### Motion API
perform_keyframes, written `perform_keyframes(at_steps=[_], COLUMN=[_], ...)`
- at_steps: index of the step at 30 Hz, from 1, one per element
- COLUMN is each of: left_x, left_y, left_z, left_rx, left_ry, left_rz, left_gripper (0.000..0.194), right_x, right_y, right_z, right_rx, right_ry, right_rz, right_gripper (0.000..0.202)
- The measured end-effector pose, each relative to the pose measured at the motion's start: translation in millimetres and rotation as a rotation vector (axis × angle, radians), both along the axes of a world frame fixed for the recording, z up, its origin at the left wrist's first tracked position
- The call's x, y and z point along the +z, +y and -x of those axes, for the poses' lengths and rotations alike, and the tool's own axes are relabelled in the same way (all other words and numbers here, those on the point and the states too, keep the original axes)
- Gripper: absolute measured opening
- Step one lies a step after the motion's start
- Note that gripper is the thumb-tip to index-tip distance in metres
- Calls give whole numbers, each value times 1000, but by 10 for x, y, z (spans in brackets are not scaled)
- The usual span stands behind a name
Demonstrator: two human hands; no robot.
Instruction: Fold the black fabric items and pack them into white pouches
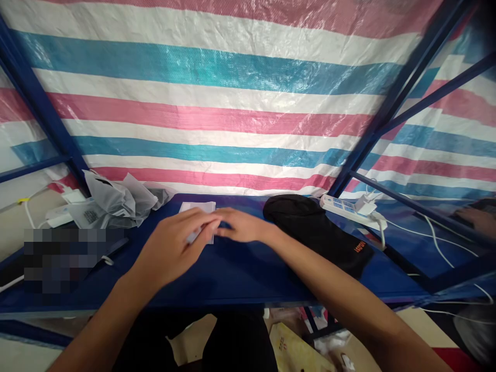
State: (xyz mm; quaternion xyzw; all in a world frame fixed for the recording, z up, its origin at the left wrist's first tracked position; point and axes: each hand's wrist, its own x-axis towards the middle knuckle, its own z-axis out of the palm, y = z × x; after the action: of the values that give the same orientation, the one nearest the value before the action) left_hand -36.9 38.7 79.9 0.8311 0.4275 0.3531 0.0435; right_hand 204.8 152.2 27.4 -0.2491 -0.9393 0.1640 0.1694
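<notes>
Both hands meet above the blue tabletop point(236, 271), near a small white stack that looks like paper point(203, 206). My left hand point(180, 245) is closed, thumb pressed toward its fingers, and it covers part of the stack. The fingertips of my right hand point(242, 226) touch those of the left, with thumb and fingers drawn together. Whatever lies between the fingertips, if anything, is hidden or too small to name.
To the right lie a black fabric bag point(310, 225) and a white power strip point(351, 211) with plugs and cables. Crumpled translucent plastic bags point(124, 201) sit at the left. Blue metal posts point(372, 134) frame the striped plastic sheet point(217, 119) behind.
</notes>
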Motion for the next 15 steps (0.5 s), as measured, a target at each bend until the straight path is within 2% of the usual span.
perform_keyframes(at_steps=[2,4,5,7,10,12,15], left_x=[-143,-346,-457,-666,-891,-970,-1022], left_y=[364,733,887,1105,1229,1243,1264], left_z=[-121,-250,-307,-390,-397,-326,-155], left_rx=[72,169,191,243,320,341,358], left_ry=[209,452,516,562,541,499,445], left_rz=[218,424,461,453,353,321,319], left_gripper=[44,60,65,63,61,59,56], right_x=[240,386,414,394,298,264,284], right_y=[54,112,135,159,154,148,165], right_z=[-348,-688,-834,-1044,-1114,-1028,-810], right_rx=[-254,-555,-689,-842,-841,-786,-705], right_ry=[-23,-227,-359,-610,-782,-777,-655], right_rz=[19,21,43,118,166,161,227], right_gripper=[50,61,68,78,69,63,60])
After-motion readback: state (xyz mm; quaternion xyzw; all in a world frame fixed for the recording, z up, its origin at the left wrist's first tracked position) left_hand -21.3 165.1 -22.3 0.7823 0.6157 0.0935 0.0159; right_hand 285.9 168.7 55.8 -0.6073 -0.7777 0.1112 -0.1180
